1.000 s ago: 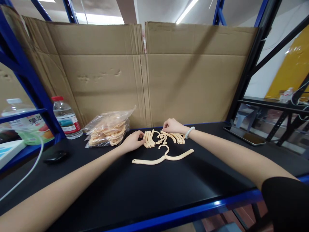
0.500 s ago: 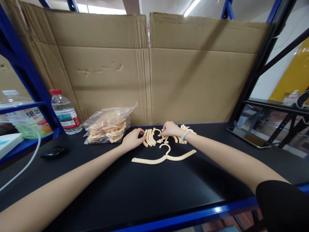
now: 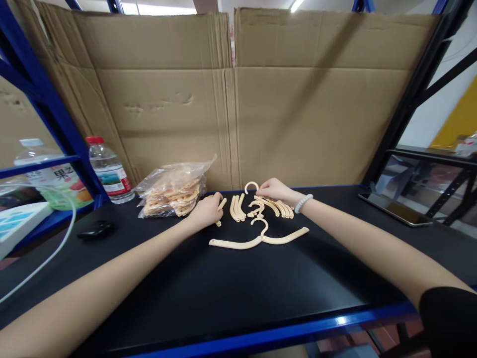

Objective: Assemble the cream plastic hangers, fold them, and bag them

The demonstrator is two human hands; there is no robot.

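Observation:
My left hand (image 3: 207, 211) is closed on a cream hanger arm (image 3: 222, 204), a slim curved piece held upright left of the other parts. Pinched in my right hand (image 3: 276, 191) is a hanger hook (image 3: 251, 184), its curl up and to the left of my fingers. Between the hands lie a row of loose hanger arms (image 3: 237, 208) and a few small hooks (image 3: 257, 206). More arms (image 3: 285, 209) fan out below my right hand. In front of them, a hanger (image 3: 262, 239) with both arms spread lies flat on the black table (image 3: 238, 288).
Left of my hands sits a clear plastic bag (image 3: 173, 189) of cream parts. Beyond it stand a water bottle (image 3: 110, 171) and a black mouse (image 3: 96, 229). A phone-like slab (image 3: 395, 210) lies at the right. Cardboard (image 3: 167, 109) walls off the back.
My left hand has drawn one hanger arm leftward, away from the row. My right hand has lifted a hook up and back from the pile. The view has shifted slightly.

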